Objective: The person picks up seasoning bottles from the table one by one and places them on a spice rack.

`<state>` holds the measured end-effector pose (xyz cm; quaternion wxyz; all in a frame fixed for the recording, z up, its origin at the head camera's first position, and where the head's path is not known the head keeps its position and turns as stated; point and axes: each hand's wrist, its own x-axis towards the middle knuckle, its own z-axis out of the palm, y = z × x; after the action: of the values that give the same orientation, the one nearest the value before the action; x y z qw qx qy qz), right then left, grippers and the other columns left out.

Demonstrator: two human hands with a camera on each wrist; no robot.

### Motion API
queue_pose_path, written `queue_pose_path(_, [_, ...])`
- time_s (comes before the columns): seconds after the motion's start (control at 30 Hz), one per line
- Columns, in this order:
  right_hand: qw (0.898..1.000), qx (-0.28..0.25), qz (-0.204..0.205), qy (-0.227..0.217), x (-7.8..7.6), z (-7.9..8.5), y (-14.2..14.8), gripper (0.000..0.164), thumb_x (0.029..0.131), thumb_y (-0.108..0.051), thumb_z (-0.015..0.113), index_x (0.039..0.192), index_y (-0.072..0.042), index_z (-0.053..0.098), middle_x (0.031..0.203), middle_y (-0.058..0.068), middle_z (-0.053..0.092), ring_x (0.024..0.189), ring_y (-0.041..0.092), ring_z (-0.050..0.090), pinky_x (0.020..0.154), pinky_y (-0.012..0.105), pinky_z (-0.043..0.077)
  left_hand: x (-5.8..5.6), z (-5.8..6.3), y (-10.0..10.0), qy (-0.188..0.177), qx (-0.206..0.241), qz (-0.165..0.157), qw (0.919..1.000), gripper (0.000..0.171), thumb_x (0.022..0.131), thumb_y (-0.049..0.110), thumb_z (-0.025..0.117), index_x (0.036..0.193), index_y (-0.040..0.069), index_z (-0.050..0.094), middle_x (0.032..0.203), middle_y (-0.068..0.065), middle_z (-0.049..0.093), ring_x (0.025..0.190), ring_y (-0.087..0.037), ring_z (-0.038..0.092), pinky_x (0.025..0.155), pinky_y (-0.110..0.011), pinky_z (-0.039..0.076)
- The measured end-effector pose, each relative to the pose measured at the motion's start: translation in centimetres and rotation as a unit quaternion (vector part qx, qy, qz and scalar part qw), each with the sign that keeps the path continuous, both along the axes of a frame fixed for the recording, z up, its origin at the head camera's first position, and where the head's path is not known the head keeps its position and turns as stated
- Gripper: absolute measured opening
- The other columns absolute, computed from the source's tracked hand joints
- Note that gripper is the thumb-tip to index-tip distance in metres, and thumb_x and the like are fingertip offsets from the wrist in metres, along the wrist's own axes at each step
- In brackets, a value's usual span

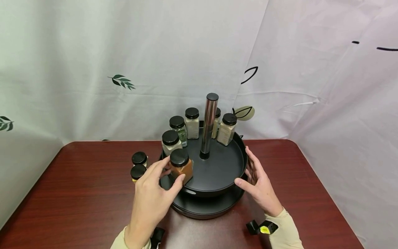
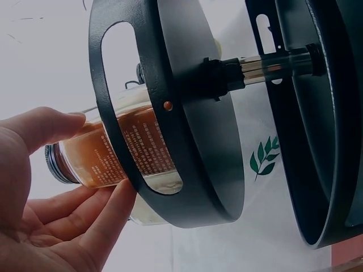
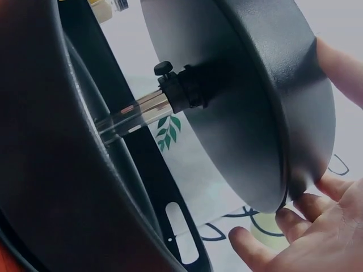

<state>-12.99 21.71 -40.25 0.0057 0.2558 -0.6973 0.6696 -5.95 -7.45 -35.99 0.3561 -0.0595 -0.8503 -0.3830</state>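
Observation:
In the head view my left hand [image 1: 153,190] pinches a spice jar [image 1: 181,169] of orange-brown powder with a black lid between thumb and fingers. The jar stands at the front left inside the upper tier of a black two-tier spice rack [image 1: 217,173]. In the left wrist view, the jar's printed label [image 2: 144,141] shows through a slot in the tier's wall. My right hand [image 1: 259,185] grips the upper tier's right side, with the thumb near the front rim. In the right wrist view its fingertips [image 3: 292,224] touch the outer wall's edge, one finger apart from it.
Several black-lidded jars, among them a green-filled jar [image 1: 178,130] and a pale jar [image 1: 227,129], line the upper tier's back and left. A metal post [image 1: 209,126] rises from its middle. Two jars [image 1: 139,166] stand on the table [image 1: 77,193], left of the rack.

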Motion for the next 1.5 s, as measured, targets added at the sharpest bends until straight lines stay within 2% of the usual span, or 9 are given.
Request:
queue_pose_path(0.3, [1.0,0.02,-0.008,0.016,0.0,-0.2,0.1,0.089,0.091,0.012,0.063,0.162,-0.012,0.015,0.168,0.008,0.013,0.151,0.032,0.02,0.114,0.021,0.031,0.1,-0.1,0.0,-0.008,0.002,0.002,1.0,0.053,0.076,0.014,0.09,0.124,0.004,0.069,0.109,-0.003,0.07,0.089,-0.014,0.073,0.079,-0.019,0.055])
queue_pose_path(0.47, [0.999,0.039,-0.015,0.03,0.0,-0.2,0.2,0.088,0.092,0.01,0.063,0.162,-0.013,0.015,0.168,0.006,0.013,0.151,0.029,0.02,0.114,0.02,0.03,0.2,0.0,-0.1,-0.026,0.003,0.002,0.9996,0.055,0.076,0.016,0.09,0.125,0.005,0.068,0.11,-0.003,0.07,0.09,-0.016,0.073,0.076,-0.028,0.059])
queue_pose_path(0.57, [0.998,0.047,-0.021,0.038,0.0,-0.3,0.2,0.081,0.096,0.009,0.058,0.162,-0.012,0.016,0.167,0.008,0.013,0.152,0.023,0.02,0.114,0.018,0.03,0.2,0.2,-0.2,-0.028,-0.003,0.001,0.9996,0.058,0.074,0.017,0.092,0.126,0.005,0.068,0.111,-0.004,0.071,0.091,-0.016,0.073,0.076,-0.029,0.06])
queue_pose_path(0.67, [0.997,0.055,-0.033,0.043,-0.1,-0.3,0.2,0.067,0.103,0.004,0.048,0.161,-0.01,0.019,0.167,0.012,0.015,0.152,0.017,0.02,0.113,0.015,0.027,0.1,0.5,-0.4,-0.011,-0.011,-0.003,0.9999,0.061,0.071,0.017,0.094,0.125,0.005,0.068,0.111,-0.004,0.071,0.092,-0.016,0.073,0.078,-0.025,0.058])
queue_pose_path(0.83, [0.998,0.052,-0.033,0.019,-0.2,-0.3,0.3,0.055,0.109,-0.006,0.036,0.161,-0.01,0.019,0.167,0.01,0.013,0.152,0.011,0.016,0.112,0.011,0.024,0.2,0.9,-1.1,0.016,-0.009,0.001,0.9998,0.062,0.068,0.019,0.095,0.124,0.004,0.069,0.11,-0.002,0.072,0.09,-0.016,0.072,0.081,-0.017,0.053])
queue_pose_path(1.07, [1.0,0.028,-0.011,0.003,-0.3,-0.3,0.4,0.058,0.109,-0.004,0.037,0.162,-0.011,0.015,0.168,0.01,0.011,0.153,0.018,0.014,0.112,0.013,0.026,0.3,1.3,-2.5,0.038,0.009,0.016,0.9991,0.061,0.07,0.017,0.094,0.125,0.006,0.07,0.109,-0.003,0.073,0.088,-0.021,0.072,0.083,-0.012,0.05])
queue_pose_path(1.3, [1.0,-0.02,0.018,-0.004,-0.4,-0.2,0.3,0.064,0.107,0.002,0.038,0.163,-0.014,0.011,0.168,0.013,0.006,0.154,0.02,0.007,0.113,0.014,0.026,0.2,1.4,-4.1,0.045,0.021,0.049,0.9976,0.058,0.071,0.012,0.093,0.124,0.005,0.071,0.107,-0.004,0.074,0.088,-0.014,0.07,0.085,-0.01,0.049])
queue_pose_path(1.5, [1.0,-0.015,0.02,-0.001,-0.3,-0.1,0.4,0.069,0.105,0.004,0.042,0.163,-0.013,0.009,0.168,0.011,0.008,0.154,0.024,0.006,0.116,0.016,0.023,0.2,1.5,-5.1,0.036,0.012,0.08,0.9961,0.058,0.071,0.014,0.093,0.124,0.006,0.07,0.108,-0.003,0.074,0.085,-0.02,0.068,0.078,-0.008,0.045])
